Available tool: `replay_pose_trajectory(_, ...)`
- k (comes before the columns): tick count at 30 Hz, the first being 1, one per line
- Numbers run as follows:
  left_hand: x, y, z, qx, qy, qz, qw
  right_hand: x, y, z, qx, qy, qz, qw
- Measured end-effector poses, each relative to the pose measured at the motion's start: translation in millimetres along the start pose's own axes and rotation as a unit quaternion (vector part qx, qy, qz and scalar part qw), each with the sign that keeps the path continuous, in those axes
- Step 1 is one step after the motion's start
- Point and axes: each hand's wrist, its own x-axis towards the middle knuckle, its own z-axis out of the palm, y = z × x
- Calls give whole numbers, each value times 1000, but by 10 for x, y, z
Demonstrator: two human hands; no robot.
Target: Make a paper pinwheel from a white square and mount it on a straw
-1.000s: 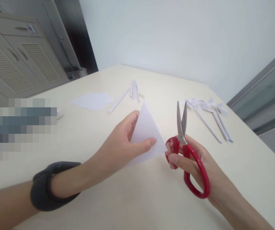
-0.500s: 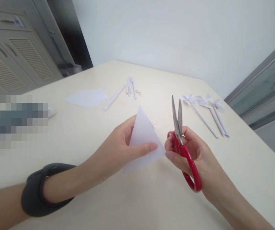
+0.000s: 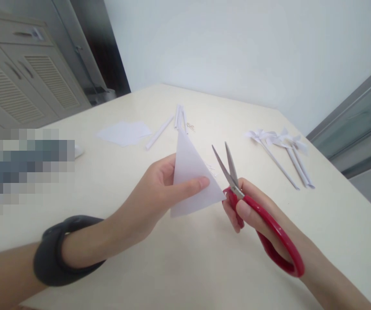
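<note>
A white sheet of paper folded to a triangle (image 3: 192,172) is pinched in my left hand (image 3: 159,187), thumb on its face and fingers behind. Its upper tip points away from me. My right hand (image 3: 253,206) grips red-handled scissors (image 3: 235,187), with the blades spread apart and pointing up and to the left. The blades are beside the paper's right edge, apart from it. The paper's right corner comes close to the scissors' handle; whether they touch I cannot tell.
White paper sheets (image 3: 125,133) lie at the back left. Rolled paper sticks (image 3: 159,132) and small twisted bits (image 3: 190,126) are at the back middle. Paper pinwheels (image 3: 279,138) on sticks lie at the right. A wall (image 3: 205,47) rises behind the table (image 3: 114,172).
My right hand has turned the scissors so the blades tilt left toward the paper, and they are spread wider. Its fingers have come away from the paper's corner. The paper has tilted slightly.
</note>
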Motion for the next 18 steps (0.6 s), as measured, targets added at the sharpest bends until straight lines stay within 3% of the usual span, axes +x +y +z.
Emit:
replay_pose_trajectory(7, -28, 3, -11, 8, -18, -28, 999, 3, 17, -20, -83, -62, -31, 994)
replay_pose_trajectory(18, -18, -38, -65, 6, -51, -80, 995, -48, 56, 35, -25, -81, -7, 996)
